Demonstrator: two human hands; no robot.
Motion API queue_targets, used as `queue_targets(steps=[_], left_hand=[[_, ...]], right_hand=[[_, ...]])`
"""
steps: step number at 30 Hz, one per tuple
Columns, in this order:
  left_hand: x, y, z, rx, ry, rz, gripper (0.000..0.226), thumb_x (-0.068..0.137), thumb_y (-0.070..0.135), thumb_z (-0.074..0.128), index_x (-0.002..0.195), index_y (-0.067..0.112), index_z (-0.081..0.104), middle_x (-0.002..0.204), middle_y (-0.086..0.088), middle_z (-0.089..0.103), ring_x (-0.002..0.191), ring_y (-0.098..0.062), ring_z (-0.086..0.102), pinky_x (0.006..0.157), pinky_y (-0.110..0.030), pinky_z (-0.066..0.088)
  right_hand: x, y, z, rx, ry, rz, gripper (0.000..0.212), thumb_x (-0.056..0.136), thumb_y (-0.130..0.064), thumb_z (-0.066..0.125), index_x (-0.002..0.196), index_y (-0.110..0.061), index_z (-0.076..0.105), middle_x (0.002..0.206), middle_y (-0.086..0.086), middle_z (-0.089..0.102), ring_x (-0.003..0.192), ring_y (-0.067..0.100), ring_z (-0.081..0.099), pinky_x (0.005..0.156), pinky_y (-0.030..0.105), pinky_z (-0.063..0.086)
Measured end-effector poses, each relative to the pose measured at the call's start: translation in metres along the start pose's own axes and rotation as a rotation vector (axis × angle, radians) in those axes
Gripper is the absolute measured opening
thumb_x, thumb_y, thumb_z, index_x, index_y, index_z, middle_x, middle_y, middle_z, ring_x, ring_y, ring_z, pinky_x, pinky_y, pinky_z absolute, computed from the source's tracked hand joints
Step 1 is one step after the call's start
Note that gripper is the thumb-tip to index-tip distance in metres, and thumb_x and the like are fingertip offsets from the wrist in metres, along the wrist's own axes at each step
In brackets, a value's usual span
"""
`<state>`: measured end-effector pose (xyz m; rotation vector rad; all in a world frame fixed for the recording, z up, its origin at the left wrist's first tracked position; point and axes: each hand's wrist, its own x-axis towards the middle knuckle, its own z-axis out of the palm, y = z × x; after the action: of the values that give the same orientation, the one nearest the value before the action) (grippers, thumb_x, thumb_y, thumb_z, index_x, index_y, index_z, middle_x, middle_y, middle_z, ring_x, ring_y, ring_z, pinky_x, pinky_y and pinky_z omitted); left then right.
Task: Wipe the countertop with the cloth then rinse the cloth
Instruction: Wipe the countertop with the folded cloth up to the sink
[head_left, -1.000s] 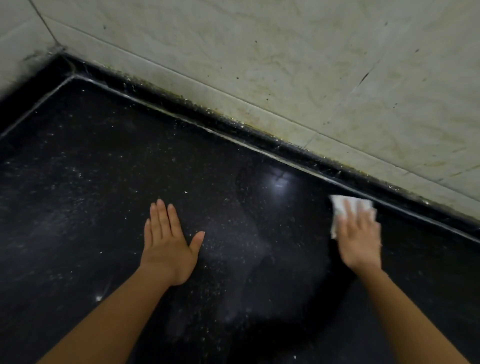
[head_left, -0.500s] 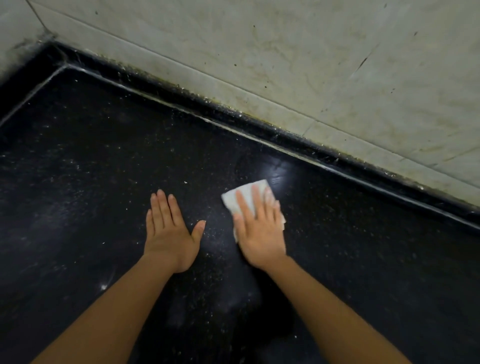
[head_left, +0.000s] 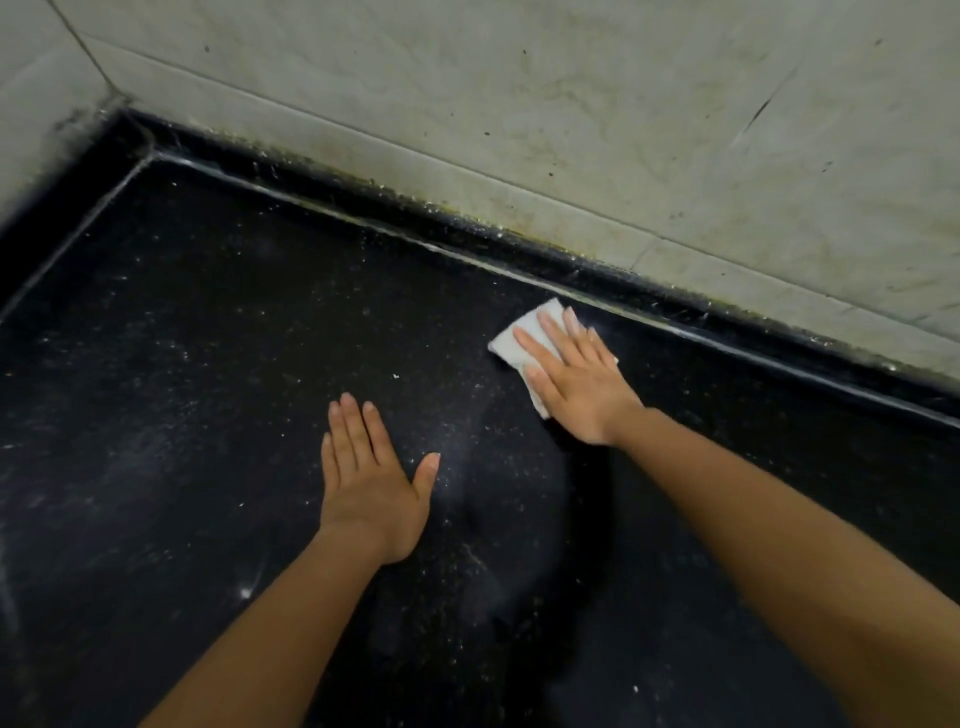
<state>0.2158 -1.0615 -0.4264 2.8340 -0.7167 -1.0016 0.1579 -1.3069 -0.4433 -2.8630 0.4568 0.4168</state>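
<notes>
Cloth (head_left: 511, 353) is a small white folded pad lying flat on the black bench (head_left: 208, 364), over on the far right, just beside the pale seam where the bench meets the dark strip (head_left: 519, 244) under the wall (head_left: 571, 104). The right hand (head_left: 582, 384) is pressed flat on top of it, fingers (head_left: 550, 348) straight and slightly spread, thumb out to the side. So it's pushing the cloth, not gripping it. The left hand (head_left: 371, 488) is nearer and further left, palm down on bare bench with fingers straight and together, holding nothing. Looks like it's just there for support.

I'd say this is mid-wipe, nowhere near the rinse. No tap or sink in view.

Stuff that could go wrong, imo:
- With only a flat palm on it, the cloth can slide out or bunch up under the hand, especially if it catches on the seam.
- There are pale specks (head_left: 396, 375) and a dusty haze across most of the bench, heavier to the left. A pad this small loads up quickly, and after that it's probably only smearing grit around.
- The seam and the grimy edge along the wall are easy to miss with flat strokes.
- The left hand sits on a dusty patch, so it'll likely pick up grit and leave a print.
</notes>
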Motion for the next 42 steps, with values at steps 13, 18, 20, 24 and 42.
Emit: queue_targets(steps=[13,18,20,24,42], left_hand=[[-0.005,0.001,-0.003,0.020,-0.031,-0.012,0.083,0.094,0.059,0.004,0.134,-0.001,-0.035,0.143,-0.020,-0.043,0.134,-0.031,-0.039,0.111,-0.041,-0.021],[-0.004,-0.001,-0.001,0.010,-0.011,0.019,0.084,0.094,0.059,0.005,0.139,-0.001,-0.032,0.144,-0.021,-0.042,0.135,-0.031,-0.037,0.112,-0.041,-0.019],[-0.003,-0.002,0.001,0.017,-0.011,0.016,0.084,0.094,0.059,0.004,0.138,-0.001,-0.032,0.143,-0.020,-0.043,0.135,-0.031,-0.037,0.113,-0.042,-0.019],[0.000,-0.004,0.006,0.034,0.007,0.019,0.084,0.093,0.060,0.004,0.137,-0.001,-0.034,0.143,-0.021,-0.043,0.134,-0.031,-0.038,0.111,-0.041,-0.020],[-0.056,0.012,0.030,-0.018,0.339,0.095,0.068,0.100,0.045,0.016,0.150,0.002,-0.002,0.158,-0.014,-0.012,0.145,-0.025,-0.017,0.111,-0.045,-0.019]], right_hand=[[-0.056,-0.061,0.028,0.017,-0.040,-0.079,0.051,0.100,-0.046,0.005,0.149,-0.037,-0.007,0.160,0.001,-0.013,0.142,0.021,-0.025,0.117,0.041,-0.015],[-0.149,-0.066,0.064,-0.019,-0.052,-0.229,0.048,0.103,-0.048,0.015,0.151,-0.040,0.008,0.161,-0.001,0.005,0.148,0.023,-0.005,0.117,0.042,-0.002],[-0.155,-0.048,0.061,-0.009,-0.073,-0.272,0.047,0.103,-0.051,0.017,0.149,-0.046,0.008,0.161,-0.005,0.001,0.147,0.018,-0.011,0.117,0.037,-0.007],[-0.112,-0.001,0.045,-0.076,0.094,0.022,0.054,0.099,-0.053,-0.001,0.150,-0.037,0.001,0.160,0.009,0.012,0.146,0.025,-0.003,0.115,0.033,-0.008],[-0.223,-0.076,0.078,0.093,-0.043,0.267,0.054,0.094,-0.050,-0.002,0.140,-0.038,-0.026,0.148,-0.006,-0.036,0.131,0.015,-0.041,0.109,0.032,-0.027]])
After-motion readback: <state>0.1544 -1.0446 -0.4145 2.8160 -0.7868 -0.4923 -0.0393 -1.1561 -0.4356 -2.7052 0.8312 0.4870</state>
